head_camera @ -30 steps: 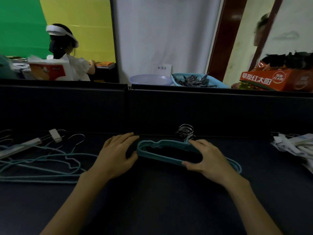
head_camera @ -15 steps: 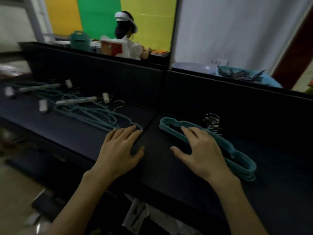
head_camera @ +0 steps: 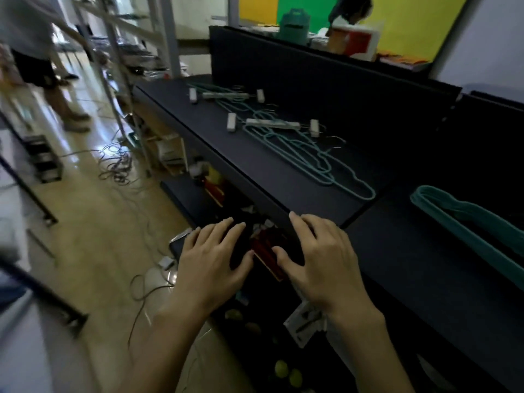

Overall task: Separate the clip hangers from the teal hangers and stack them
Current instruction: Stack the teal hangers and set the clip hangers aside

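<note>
A neat stack of teal hangers [head_camera: 470, 222] lies on the dark table at the right edge. Farther left on the table [head_camera: 255, 154], loose teal hangers [head_camera: 320, 163] are tangled with white clip hangers [head_camera: 273, 124], and another clip hanger [head_camera: 225, 95] lies at the far end. My left hand [head_camera: 211, 262] hovers off the table's front edge, fingers spread, holding nothing. My right hand [head_camera: 317, 256] hangs over the table's front edge, also spread and empty. Both hands are well short of the loose pile.
A black divider panel [head_camera: 326, 80] runs along the table's back. Below the table sit boxes, papers and yellow-green balls [head_camera: 287, 373]. Cables [head_camera: 119, 165] trail over the floor at left. A person's legs [head_camera: 56, 89] stand by metal shelving at upper left.
The view has swung left and down. Both hands have left the teal stack and drawn back to the table's front edge, empty. The stack stays on the table, now at far right.
</note>
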`<state>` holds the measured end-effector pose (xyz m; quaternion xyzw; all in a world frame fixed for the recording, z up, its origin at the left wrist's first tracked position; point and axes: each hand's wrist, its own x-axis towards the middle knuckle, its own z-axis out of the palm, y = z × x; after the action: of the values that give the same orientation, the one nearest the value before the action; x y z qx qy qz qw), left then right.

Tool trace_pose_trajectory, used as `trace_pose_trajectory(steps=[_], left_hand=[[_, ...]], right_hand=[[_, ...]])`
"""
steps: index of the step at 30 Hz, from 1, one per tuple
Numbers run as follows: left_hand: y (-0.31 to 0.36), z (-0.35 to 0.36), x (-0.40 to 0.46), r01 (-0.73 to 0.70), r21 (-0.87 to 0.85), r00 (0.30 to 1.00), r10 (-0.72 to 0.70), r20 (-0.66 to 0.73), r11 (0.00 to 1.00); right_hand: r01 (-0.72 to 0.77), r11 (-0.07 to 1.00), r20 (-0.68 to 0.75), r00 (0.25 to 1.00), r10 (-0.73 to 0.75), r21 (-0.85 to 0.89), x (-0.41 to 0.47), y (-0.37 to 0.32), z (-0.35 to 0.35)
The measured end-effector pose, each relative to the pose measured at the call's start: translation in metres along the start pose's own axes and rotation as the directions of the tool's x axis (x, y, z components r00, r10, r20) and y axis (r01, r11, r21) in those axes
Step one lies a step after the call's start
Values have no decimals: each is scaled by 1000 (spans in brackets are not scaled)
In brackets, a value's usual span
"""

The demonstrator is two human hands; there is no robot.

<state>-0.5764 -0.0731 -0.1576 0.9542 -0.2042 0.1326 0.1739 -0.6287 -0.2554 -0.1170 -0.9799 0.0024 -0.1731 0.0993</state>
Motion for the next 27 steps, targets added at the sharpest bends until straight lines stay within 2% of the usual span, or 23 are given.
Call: trace_pose_trajectory(steps=[4, 10, 16, 27], left_hand=[[-57, 2, 5, 33, -11, 999, -33, 23, 999], [-164, -23, 49, 60, 4, 997, -59, -41, 998], [-246, -34, 75, 91, 14, 994, -90, -64, 996], [-339, -23, 193, 123, 37, 991, -121, -56, 992]], right_hand=[[25, 1000, 25, 999, -25, 13, 30, -43, 33], [-3, 1000, 28, 1000, 3, -8, 89, -111, 77], [24, 1000, 88, 996, -24, 1, 141, -168, 119], [79, 996, 92, 992, -82, 39, 289, -200, 172]])
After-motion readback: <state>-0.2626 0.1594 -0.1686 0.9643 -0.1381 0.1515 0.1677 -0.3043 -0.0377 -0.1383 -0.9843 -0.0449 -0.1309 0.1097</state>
